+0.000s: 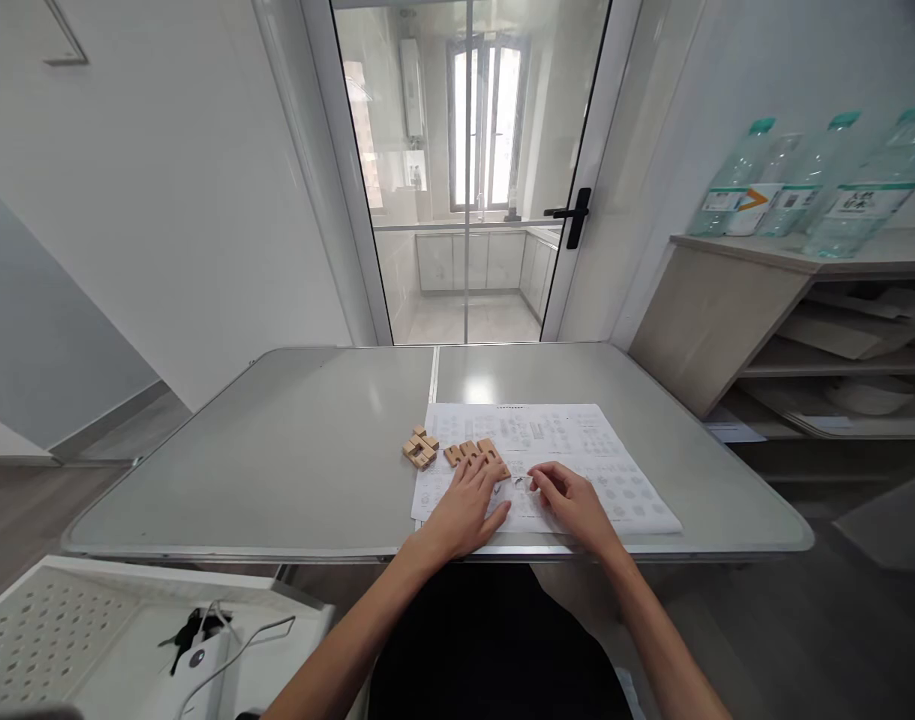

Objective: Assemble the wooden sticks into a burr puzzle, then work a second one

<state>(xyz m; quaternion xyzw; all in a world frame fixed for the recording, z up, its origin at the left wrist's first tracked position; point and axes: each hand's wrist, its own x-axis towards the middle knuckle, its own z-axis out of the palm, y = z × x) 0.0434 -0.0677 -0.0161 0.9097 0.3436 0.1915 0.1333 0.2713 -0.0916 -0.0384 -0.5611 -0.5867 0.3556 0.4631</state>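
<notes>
My left hand lies flat with its fingers stretched out, the fingertips at the near ends of several notched wooden pieces. These pieces stand side by side on a large printed sheet. To the right, my right hand is closed in a pinch low over the same sheet. Whatever sits between its thumb and forefinger is too small to make out. Left of the sheet, on the bare tabletop, is a cluster of wooden blocks set together around a gap.
The grey folding table has a seam down its middle. At lower left stands a white perforated tray with a cable and a white device. Plastic bottles top the shelf unit on the right. Beyond the table is a glass door.
</notes>
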